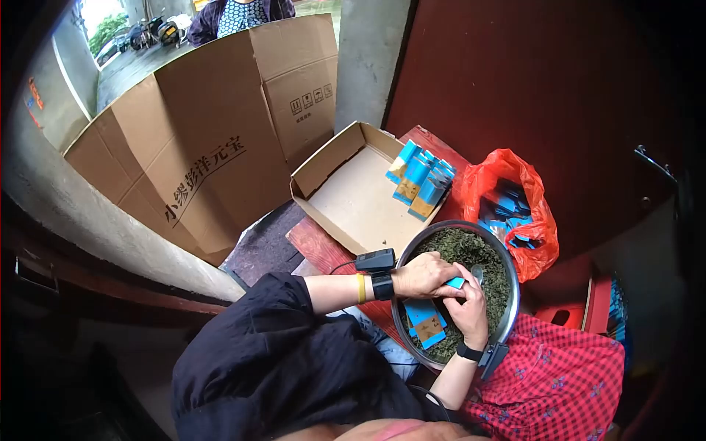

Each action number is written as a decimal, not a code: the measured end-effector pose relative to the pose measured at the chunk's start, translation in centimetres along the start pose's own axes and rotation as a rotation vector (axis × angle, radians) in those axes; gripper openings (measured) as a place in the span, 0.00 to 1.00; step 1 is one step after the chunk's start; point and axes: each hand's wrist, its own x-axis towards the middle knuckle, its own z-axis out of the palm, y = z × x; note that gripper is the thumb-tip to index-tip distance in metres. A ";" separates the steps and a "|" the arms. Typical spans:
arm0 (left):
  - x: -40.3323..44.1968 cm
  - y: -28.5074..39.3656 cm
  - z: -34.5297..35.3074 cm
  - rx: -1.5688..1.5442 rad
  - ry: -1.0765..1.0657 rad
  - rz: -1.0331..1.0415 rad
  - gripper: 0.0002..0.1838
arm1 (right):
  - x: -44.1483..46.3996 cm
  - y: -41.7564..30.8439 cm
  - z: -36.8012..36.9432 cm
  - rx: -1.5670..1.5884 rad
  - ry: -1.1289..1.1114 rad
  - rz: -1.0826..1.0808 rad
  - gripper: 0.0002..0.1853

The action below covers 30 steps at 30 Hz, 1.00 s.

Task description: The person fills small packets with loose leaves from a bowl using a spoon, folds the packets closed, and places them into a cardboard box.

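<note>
Over a round metal basin (511,259) of dried dark-green leaves (457,241) that look like tea, my two hands meet. My left hand (421,276) comes in from the left, its fingers closed on a small blue packet (456,282). From below, my right hand (468,312) reaches the same packet with bent fingers. A shiny metal piece, perhaps a spoon (478,273), shows beside the right fingertips; whether that hand grips it is unclear. Several blue-and-gold packets (426,323) lie on the leaves at the basin's left side, just under my hands.
An open cardboard tray (346,195) holds several blue-and-gold packets (423,180) at its right. Beside it, a red plastic bag (544,253) contains more blue packets. A tall cardboard sheet (213,117) stands ahead, with a person (239,16) behind it. Red checked cloth (551,375) lies right of the basin.
</note>
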 end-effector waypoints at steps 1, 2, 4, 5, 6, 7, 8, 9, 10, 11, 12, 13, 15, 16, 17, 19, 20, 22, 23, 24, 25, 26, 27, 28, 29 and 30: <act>0.0 0.0 0.0 0.022 -0.035 0.003 0.25 | 0.0 0.1 0.0 -0.005 -0.034 0.015 0.19; 0.0 0.0 0.2 0.022 -0.005 0.026 0.26 | 0.1 0.1 0.0 -0.008 -0.070 0.026 0.20; 0.0 -0.2 0.1 0.045 -0.003 0.041 0.26 | 0.2 0.0 0.4 -0.045 -0.046 0.031 0.22; 0.0 -0.2 0.3 0.060 -0.005 0.058 0.26 | 0.0 0.0 0.5 -0.082 -0.019 0.044 0.24; 0.0 -0.4 0.4 0.057 -0.014 0.051 0.26 | 0.1 0.0 0.6 -0.088 -0.019 0.023 0.21; 0.0 -0.4 0.3 0.063 0.002 0.051 0.26 | 0.1 -0.4 0.7 -0.062 0.020 0.039 0.18; -0.1 -0.4 0.1 0.097 -0.024 0.011 0.26 | 0.2 -0.4 0.8 -0.064 0.025 0.012 0.16; 0.0 -0.3 -0.1 0.121 -0.059 -0.019 0.26 | 0.2 -0.2 0.7 -0.070 0.037 -0.001 0.15; 0.2 -0.1 -0.3 0.058 -0.037 -0.021 0.26 | 0.1 -0.2 0.7 -0.074 0.053 0.007 0.13; 0.4 0.1 -0.4 -0.004 -0.016 -0.027 0.27 | 0.1 -0.1 0.6 -0.079 0.069 0.012 0.12; 0.6 0.1 -0.3 -0.019 0.031 -0.008 0.27 | 0.1 0.0 0.5 -0.062 0.132 -0.005 0.12; 0.7 0.1 -0.1 -0.029 0.082 0.000 0.28 | 0.2 0.2 0.4 -0.044 0.188 -0.031 0.12; 0.9 0.7 -0.3 0.020 0.165 0.017 0.21 | 0.1 0.4 0.2 0.019 0.298 0.005 0.13; 1.0 0.7 -0.1 -0.008 0.133 0.004 0.19 | 0.0 0.5 0.0 0.029 0.318 0.020 0.13; 1.0 0.5 -0.1 -0.022 0.114 -0.013 0.18 | 0.1 0.8 0.0 0.025 0.323 0.016 0.15; 0.9 0.2 0.0 -0.053 0.126 -0.004 0.16 | 0.1 0.8 0.0 0.048 0.319 0.044 0.13; 0.8 0.2 0.1 -0.029 0.122 -0.011 0.16 | 0.1 0.7 -0.2 0.044 0.314 0.056 0.13; 0.8 0.4 0.0 -0.009 0.101 -0.044 0.13 | 0.0 0.4 -0.7 0.032 0.337 0.032 0.14; 0.8 0.3 0.1 0.002 0.126 -0.038 0.13 | -0.2 0.6 -0.8 0.026 0.336 0.039 0.14; 0.7 0.2 0.2 0.002 0.164 -0.018 0.13 | -0.2 0.7 -0.7 0.018 0.405 0.029 0.15; 0.8 0.2 0.2 0.003 0.202 0.006 0.12 | 0.0 0.6 -0.8 0.009 0.478 0.016 0.16; 0.6 0.0 -0.3 0.018 0.216 -0.043 0.11 | 0.4 0.4 -0.4 0.213 0.526 0.054 0.20; 0.7 0.2 0.1 -0.013 0.218 -0.078 0.10 | -0.1 -0.1 -0.7 0.384 0.590 0.122 0.25; 0.9 0.2 0.2 -0.106 0.264 -0.068 0.09 | -0.3 0.0 -1.0 0.413 0.498 0.159 0.26; 0.8 0.1 0.0 -0.129 0.228 -0.088 0.09 | -0.3 0.0 -1.0 0.452 0.403 0.189 0.28; 0.7 0.0 0.0 -0.151 0.197 -0.103 0.09 | -0.1 -0.1 -0.7 0.417 0.411 0.164 0.23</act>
